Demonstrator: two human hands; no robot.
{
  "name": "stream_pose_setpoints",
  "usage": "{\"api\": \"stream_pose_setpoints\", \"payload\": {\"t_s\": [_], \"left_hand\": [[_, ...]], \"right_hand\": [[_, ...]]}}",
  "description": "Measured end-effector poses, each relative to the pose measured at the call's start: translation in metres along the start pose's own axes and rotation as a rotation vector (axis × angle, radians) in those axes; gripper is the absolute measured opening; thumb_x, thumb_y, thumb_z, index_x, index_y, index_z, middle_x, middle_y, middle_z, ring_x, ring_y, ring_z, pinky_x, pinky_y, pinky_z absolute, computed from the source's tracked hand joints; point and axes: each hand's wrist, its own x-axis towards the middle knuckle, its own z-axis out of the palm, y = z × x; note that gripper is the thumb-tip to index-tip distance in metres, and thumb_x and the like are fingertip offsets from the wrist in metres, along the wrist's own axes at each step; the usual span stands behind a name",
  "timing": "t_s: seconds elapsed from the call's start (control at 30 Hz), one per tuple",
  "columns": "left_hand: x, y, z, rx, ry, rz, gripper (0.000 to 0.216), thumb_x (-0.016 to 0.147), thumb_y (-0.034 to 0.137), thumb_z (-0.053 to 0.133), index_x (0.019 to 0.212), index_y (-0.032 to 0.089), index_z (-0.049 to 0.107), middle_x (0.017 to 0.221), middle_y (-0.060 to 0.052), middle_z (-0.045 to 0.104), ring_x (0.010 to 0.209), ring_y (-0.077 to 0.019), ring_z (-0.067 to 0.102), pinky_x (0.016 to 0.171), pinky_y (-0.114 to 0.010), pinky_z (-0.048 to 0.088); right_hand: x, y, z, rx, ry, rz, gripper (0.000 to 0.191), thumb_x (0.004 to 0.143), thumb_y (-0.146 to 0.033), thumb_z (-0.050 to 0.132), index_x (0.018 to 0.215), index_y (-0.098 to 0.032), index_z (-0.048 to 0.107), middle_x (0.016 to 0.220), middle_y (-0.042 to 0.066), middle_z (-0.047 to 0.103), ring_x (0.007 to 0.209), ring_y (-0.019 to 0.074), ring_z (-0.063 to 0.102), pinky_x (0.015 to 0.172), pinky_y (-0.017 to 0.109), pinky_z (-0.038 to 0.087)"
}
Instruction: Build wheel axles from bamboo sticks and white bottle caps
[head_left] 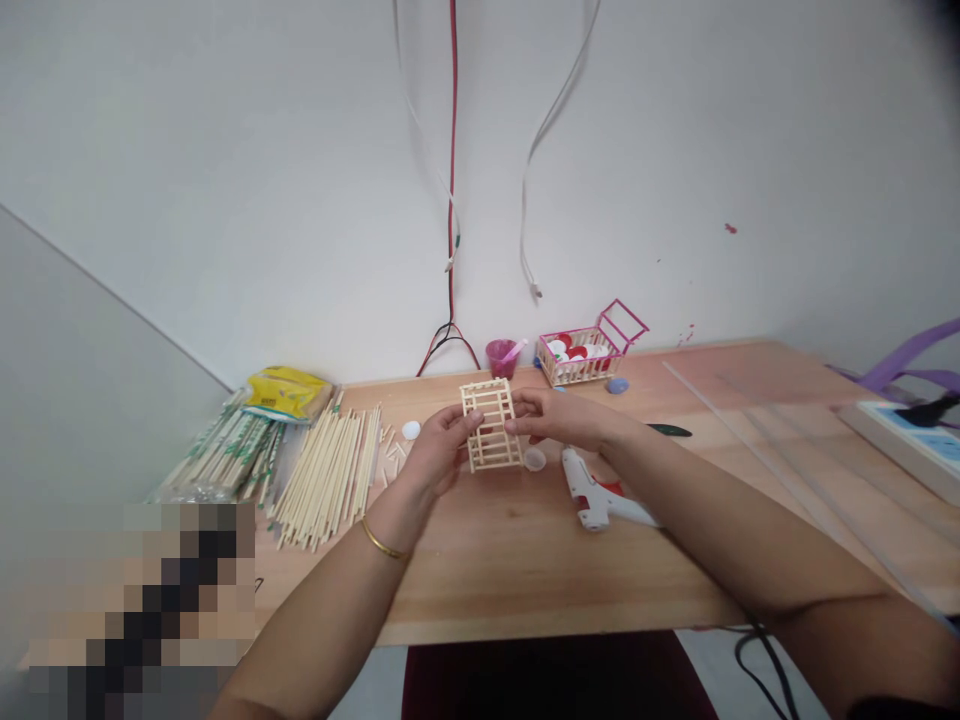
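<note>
A small frame of pale wooden sticks (493, 428), built like a little crate, is held up above the table between both hands. My left hand (442, 440) grips its left side, thumb across the front bars. On the opposite side, my right hand (551, 415) is closed on the frame's edge with thumb and fingers. Just below my right forearm lies a white glue gun (596, 495) with a red trigger. A small clear cap (534, 460) sits beside the frame's lower right corner.
Loose wooden sticks (326, 475) and wrapped chopsticks (225, 450) lie left, under a yellow packet (289, 393). Behind stand a pink cup (501, 357) and a pink-trimmed stick basket (581, 372) of bottle caps. A power strip (907, 445) is at right; cables (452, 200) hang down the wall.
</note>
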Motion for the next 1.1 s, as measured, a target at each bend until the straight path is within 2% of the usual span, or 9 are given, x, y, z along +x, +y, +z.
{"api": "stream_pose_setpoints", "payload": {"t_s": [0.2,0.4,0.6,0.83,0.97,1.1], "left_hand": [[0.0,0.0,-0.001,0.033,-0.025,-0.025,0.042,0.067,0.035,0.078,0.1,0.011,0.067,0.088,-0.012,0.072,0.078,-0.0221,0.068,0.077,-0.037,0.052],[0.001,0.011,-0.008,0.161,0.061,-0.056,0.041,0.064,0.039,0.079,0.09,0.008,0.068,0.076,-0.011,0.07,0.063,-0.0178,0.065,0.062,-0.03,0.049],[0.005,0.02,-0.018,0.278,0.045,-0.076,0.041,0.067,0.046,0.075,0.08,0.007,0.069,0.071,-0.011,0.069,0.059,-0.0156,0.062,0.058,-0.027,0.045],[0.006,0.019,-0.021,0.351,-0.13,-0.022,0.048,0.074,0.049,0.069,0.099,0.007,0.068,0.085,-0.013,0.071,0.072,-0.0181,0.063,0.067,-0.028,0.045],[0.006,0.015,-0.019,0.347,-0.217,0.035,0.05,0.08,0.046,0.063,0.113,0.009,0.063,0.099,-0.014,0.069,0.088,-0.0214,0.063,0.08,-0.032,0.045],[0.005,0.01,-0.015,0.325,-0.236,0.079,0.049,0.084,0.047,0.058,0.118,0.012,0.061,0.106,-0.013,0.068,0.102,-0.0247,0.06,0.09,-0.036,0.043]], "right_hand": [[0.0,0.0,0.0,-0.028,0.018,0.009,0.044,0.076,-0.041,0.069,0.117,-0.027,0.059,0.11,0.005,0.068,0.101,0.0203,0.06,0.068,0.026,0.051],[-0.004,-0.006,0.002,-0.112,-0.021,0.052,0.037,0.075,-0.046,0.069,0.104,-0.023,0.067,0.099,0.006,0.07,0.09,0.0197,0.062,0.069,0.028,0.051],[-0.004,-0.006,0.006,-0.06,-0.054,0.138,0.03,0.076,-0.047,0.067,0.089,-0.019,0.067,0.088,0.006,0.071,0.074,0.0147,0.063,0.065,0.026,0.049],[0.003,0.003,0.009,0.199,-0.004,0.184,0.023,0.077,-0.039,0.069,0.082,-0.017,0.066,0.085,0.006,0.07,0.08,0.0139,0.065,0.062,0.021,0.048],[0.006,0.006,0.007,0.23,0.033,0.221,0.02,0.08,-0.033,0.068,0.083,-0.014,0.065,0.087,0.007,0.069,0.077,0.0108,0.064,0.06,0.017,0.048],[0.008,0.01,0.004,0.228,0.038,0.231,0.019,0.081,-0.033,0.067,0.083,-0.014,0.065,0.091,0.007,0.07,0.078,0.0106,0.063,0.069,0.019,0.052]]}}
